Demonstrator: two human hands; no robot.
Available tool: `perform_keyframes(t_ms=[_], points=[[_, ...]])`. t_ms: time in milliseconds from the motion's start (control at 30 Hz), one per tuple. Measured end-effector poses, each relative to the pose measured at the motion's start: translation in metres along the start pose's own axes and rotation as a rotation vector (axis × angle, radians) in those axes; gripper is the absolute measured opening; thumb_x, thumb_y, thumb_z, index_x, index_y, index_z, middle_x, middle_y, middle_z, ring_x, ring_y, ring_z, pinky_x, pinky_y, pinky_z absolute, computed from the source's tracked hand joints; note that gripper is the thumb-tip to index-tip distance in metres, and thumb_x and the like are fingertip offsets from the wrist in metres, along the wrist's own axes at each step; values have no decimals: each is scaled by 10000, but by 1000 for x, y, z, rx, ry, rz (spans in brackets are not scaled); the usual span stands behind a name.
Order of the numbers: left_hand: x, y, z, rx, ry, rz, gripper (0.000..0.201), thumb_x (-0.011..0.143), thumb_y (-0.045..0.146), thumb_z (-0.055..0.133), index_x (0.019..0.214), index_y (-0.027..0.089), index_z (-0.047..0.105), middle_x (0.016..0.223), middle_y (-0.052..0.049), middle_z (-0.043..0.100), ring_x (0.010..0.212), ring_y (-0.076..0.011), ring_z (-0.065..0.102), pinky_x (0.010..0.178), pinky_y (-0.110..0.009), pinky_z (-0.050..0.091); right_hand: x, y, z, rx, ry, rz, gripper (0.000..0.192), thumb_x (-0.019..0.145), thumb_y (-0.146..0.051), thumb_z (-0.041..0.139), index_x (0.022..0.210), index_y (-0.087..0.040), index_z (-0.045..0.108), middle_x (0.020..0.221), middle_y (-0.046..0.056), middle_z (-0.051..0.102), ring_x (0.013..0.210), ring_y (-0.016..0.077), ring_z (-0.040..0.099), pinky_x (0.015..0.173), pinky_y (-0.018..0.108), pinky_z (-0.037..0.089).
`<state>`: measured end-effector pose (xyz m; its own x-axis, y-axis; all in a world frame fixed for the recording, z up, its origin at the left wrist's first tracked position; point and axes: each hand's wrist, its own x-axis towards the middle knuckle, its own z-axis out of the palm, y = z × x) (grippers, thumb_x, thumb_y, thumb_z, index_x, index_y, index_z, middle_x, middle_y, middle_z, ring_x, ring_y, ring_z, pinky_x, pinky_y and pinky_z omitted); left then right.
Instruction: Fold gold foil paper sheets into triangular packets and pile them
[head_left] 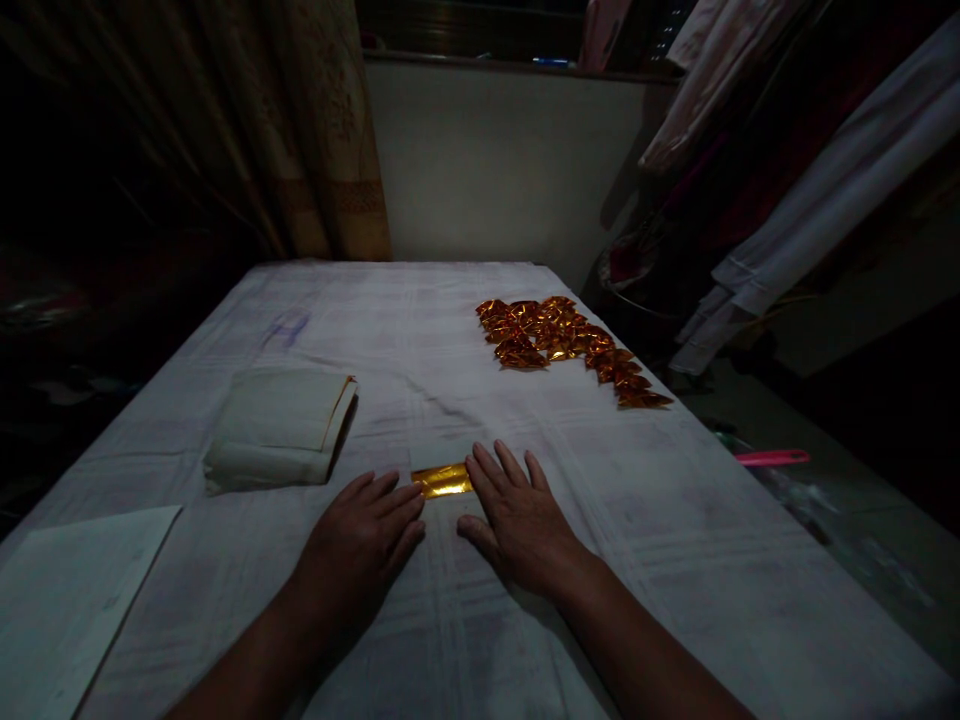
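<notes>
A small strip of shiny gold foil paper (444,481) lies flat on the cloth-covered table (405,620) between my hands. My left hand (367,530) rests at its left end, fingertips touching it, fingers stretched out. At the right end, my right hand (521,515) lies flat with its fingers spread and its fingertips on the foil's edge. Farther back to the right sits a cluster of folded gold foil pieces (555,330), with a row of several more trailing toward the table's right edge.
A folded pale packet (274,425) lies left of my hands. Near the left front corner is a white sheet (82,590). Clothes (832,190) hang at the right, and a curtain (330,130) at the back left. A pink handle (772,458) shows beyond the right edge.
</notes>
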<state>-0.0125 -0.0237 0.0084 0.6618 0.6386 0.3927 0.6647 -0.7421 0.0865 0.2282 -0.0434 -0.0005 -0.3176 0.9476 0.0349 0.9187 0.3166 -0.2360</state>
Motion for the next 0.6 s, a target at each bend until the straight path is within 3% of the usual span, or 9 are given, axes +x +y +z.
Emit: perform_keyframes(t_ms=[367,467,600], points=[[5,-6,-10,-13,36,5,228,1010,290,522,1022,236,743,1070,-27,793,1078,-286,713,994,-529,500,11,10,-5,-32,-9,-2,705,993,-569,491,1539,-130,407,1634,166,303,1525,374,228,1198,642,201],[7,-7,-7,-17,72,-8,203,995,271,535,1043,224,727,1154,-57,768,1116,-280,696,1029,-525,488,14,14,-6,-27,-12,-13,703,989,-565,499,1538,-134,409,1641,161,291,1529,365,220,1204,634,195],[11,-11,3,0,86,-51,263,982,257,557,1214,211,673,1343,-111,674,1258,-308,613,1062,-547,467,16,17,-6,-9,-10,-43,667,985,-550,520,1530,-174,427,1636,161,310,1527,363,226,1196,638,201]])
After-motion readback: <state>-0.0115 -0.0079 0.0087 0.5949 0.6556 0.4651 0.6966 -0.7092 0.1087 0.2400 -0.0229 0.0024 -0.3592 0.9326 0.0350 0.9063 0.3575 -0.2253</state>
